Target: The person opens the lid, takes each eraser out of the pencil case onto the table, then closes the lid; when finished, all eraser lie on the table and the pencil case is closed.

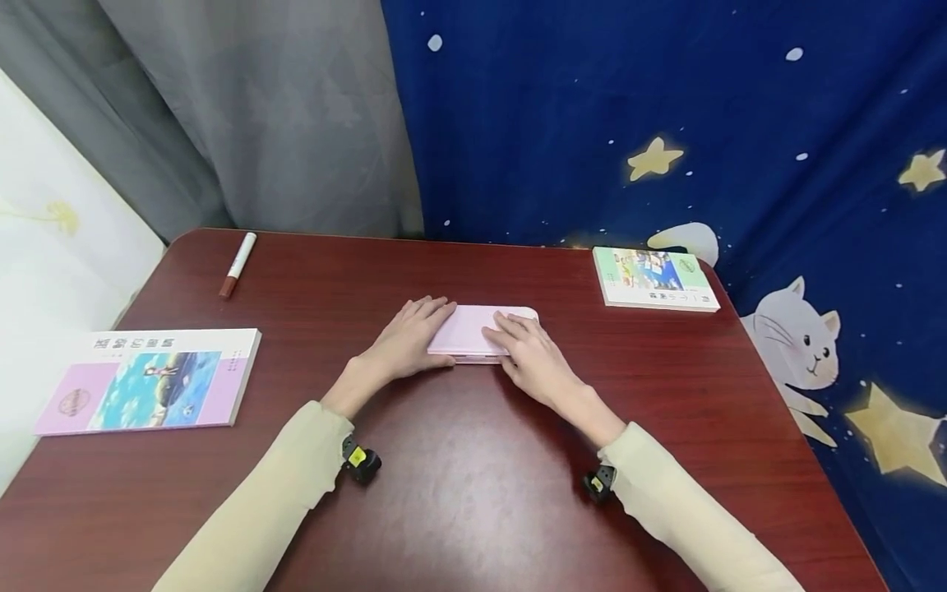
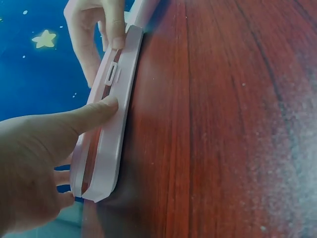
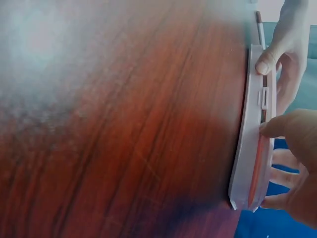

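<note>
A flat pink pencil case (image 1: 468,330) lies in the middle of the table, its clasp (image 2: 112,73) on the side facing me. A dark gap runs between lid and base in both wrist views. My left hand (image 1: 408,339) grips the left end, thumb against the front side and fingers over the top and far edge. On the right part of the lid rest the spread fingers of my right hand (image 1: 538,359), while its thumb (image 3: 272,128) is at the front edge of the lid. The two hands face each other across the pencil case.
A purple-and-white book (image 1: 77,374) lies at the left of the brown table (image 1: 459,510). Behind it is a marker (image 1: 239,261) with a brown-red cap. A green-and-white book (image 1: 695,284) sits at the back right corner. Grey and blue curtains (image 1: 533,123) hang behind.
</note>
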Motion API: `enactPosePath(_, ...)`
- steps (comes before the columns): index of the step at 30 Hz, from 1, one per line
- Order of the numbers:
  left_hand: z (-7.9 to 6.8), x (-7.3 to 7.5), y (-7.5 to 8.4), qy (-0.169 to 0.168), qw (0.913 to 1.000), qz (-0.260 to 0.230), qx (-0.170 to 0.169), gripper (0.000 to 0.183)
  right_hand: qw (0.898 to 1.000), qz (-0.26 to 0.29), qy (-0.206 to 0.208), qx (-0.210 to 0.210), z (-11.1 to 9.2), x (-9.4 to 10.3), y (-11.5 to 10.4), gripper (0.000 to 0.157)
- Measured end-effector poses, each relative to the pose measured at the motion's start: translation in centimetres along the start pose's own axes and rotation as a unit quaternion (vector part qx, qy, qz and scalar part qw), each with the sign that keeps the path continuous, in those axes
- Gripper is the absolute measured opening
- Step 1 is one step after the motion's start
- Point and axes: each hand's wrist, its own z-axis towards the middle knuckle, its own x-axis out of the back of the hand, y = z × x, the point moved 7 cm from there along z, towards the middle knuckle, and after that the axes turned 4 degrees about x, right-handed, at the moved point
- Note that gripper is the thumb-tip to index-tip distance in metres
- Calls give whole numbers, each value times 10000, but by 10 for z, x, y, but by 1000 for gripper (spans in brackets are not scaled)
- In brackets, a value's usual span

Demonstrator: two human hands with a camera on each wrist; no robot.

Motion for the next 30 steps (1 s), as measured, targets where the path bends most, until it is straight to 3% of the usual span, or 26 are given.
enactPosePath(4, -7, 6, -2, 321, 9988, -360, -78, 78, 9993, 99, 147, -338, -8, 6, 10, 49)
enactPosePath(9, -20, 13, -11, 535, 9942, -922, 143, 72, 9954, 573, 73, -763, -19, 7, 29, 51)
enactPosePath(17, -30, 17, -23, 770, 9833, -1649, 24, 63, 9907, 1339, 178, -177, -24, 9, 45, 47)
enactPosePath(24, -30, 20, -32, 710, 9773, -1991, 139, 72, 9809, 1911, 366, -16, -23, 12, 58, 40)
enactPosePath(30, -29, 23, -42, 688, 9533, -2913, 397, 60, 9667, 2476, 620, -159, -24, 13, 69, 38)
